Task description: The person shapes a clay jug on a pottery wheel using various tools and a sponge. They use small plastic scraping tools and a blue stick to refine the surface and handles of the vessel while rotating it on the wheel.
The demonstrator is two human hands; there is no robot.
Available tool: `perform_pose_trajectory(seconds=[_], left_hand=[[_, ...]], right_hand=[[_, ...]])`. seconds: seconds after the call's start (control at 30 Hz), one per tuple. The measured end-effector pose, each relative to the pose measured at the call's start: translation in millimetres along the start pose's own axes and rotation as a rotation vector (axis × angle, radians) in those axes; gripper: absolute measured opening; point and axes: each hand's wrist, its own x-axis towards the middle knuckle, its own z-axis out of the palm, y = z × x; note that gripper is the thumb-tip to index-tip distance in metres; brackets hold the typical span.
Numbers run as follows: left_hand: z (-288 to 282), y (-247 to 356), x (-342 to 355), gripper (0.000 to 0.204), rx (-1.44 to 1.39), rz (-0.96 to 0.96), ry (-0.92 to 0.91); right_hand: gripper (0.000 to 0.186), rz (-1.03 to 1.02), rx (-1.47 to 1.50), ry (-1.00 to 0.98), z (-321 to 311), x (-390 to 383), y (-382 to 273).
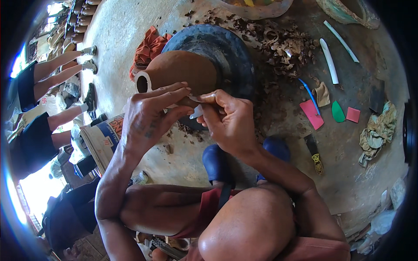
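A brown clay vessel (180, 67) lies on its side on a dark round wheel (235, 65), its open rim facing left. My left hand (150, 108) grips the vessel's lower part, fingers laid over it and thumb below, beside a small clay part partly hidden by my fingers. Right against it, my right hand (226, 119) is closed in a pinch on a small translucent white piece (195, 112) at the clay.
Orange cloth (146, 52), clay shavings (289, 54), white strips (328, 61), coloured pads (311, 113), a scraper (314, 154) and crumpled cloth (376, 132) surround me. A bucket (98, 143), other people's legs (56, 78) and stacked pots (78, 19) are at left.
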Motion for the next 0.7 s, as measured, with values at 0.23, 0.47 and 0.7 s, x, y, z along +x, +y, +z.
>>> perform_pose_trajectory(seconds=[0.23, 0.47, 0.7], left_hand=[[-12.9, 8.3, 6.3, 0.029, -0.485, -0.241, -0.089], [-23.4, 34.3, 21.5, 0.026, -0.333, -0.024, 0.026], [-16.2, 30.4, 38.6, 0.027, -0.240, 0.072, 0.152]], right_hand=[[0.013, -0.248, 0.000, -0.094, -4.9, 2.5, -25.1], [0.014, 0.156, 0.063, 0.197, -29.7, 17.2, 21.8], [0.019, 0.206, 0.004, 0.081, -2.8, 28.6, 18.9]])
